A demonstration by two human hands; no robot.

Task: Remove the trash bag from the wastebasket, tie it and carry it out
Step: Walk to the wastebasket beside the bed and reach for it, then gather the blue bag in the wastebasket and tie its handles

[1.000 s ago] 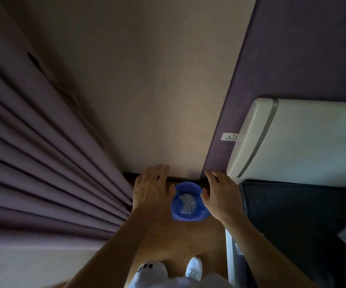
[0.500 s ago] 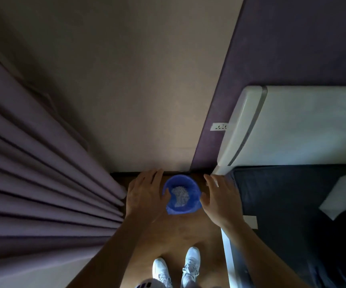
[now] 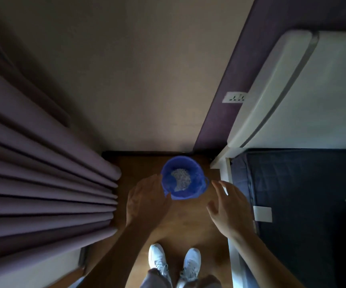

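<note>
A small round wastebasket lined with a blue trash bag (image 3: 197, 177) stands on the wooden floor in the corner by the wall. Pale crumpled rubbish (image 3: 180, 178) lies inside it. My left hand (image 3: 147, 199) reaches the bag's left rim, its fingers at the blue plastic; whether it grips is hard to tell. My right hand (image 3: 229, 206) hovers a little to the right of the basket, fingers spread, holding nothing.
Heavy purple curtains (image 3: 43, 183) hang on the left. A bed with a dark cover (image 3: 303, 204) and white headboard (image 3: 292, 90) fills the right. A wall socket (image 3: 234, 97) sits beside the headboard. My white shoes (image 3: 174, 262) stand on the narrow floor strip (image 3: 188, 225).
The view has tilted down and the basket looks farther away. My left hand has moved onto the bag's left rim; my right hand has drifted away to the right.
</note>
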